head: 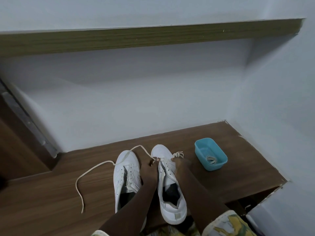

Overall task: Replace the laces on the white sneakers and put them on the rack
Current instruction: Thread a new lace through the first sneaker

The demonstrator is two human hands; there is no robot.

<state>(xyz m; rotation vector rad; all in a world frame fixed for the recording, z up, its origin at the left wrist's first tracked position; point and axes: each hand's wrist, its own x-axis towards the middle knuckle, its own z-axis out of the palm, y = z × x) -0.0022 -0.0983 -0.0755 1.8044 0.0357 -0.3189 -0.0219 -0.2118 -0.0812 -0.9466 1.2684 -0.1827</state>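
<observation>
On the right sneaker (170,183), left fingers (157,159) pinch the lace (139,146); right fingers (173,159) hold its bunched end (178,155).

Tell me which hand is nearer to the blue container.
Right. The right hand lies just left of the blue container; the left hand is farther left, on the right sneaker's other side.

home nook, wooden ledge (221,167), painted walls (136,99)

Heel of the left sneaker (126,174) behind the left forearm (133,203); patterned sleeves (226,223) partly beyond the bottom edge.
</observation>
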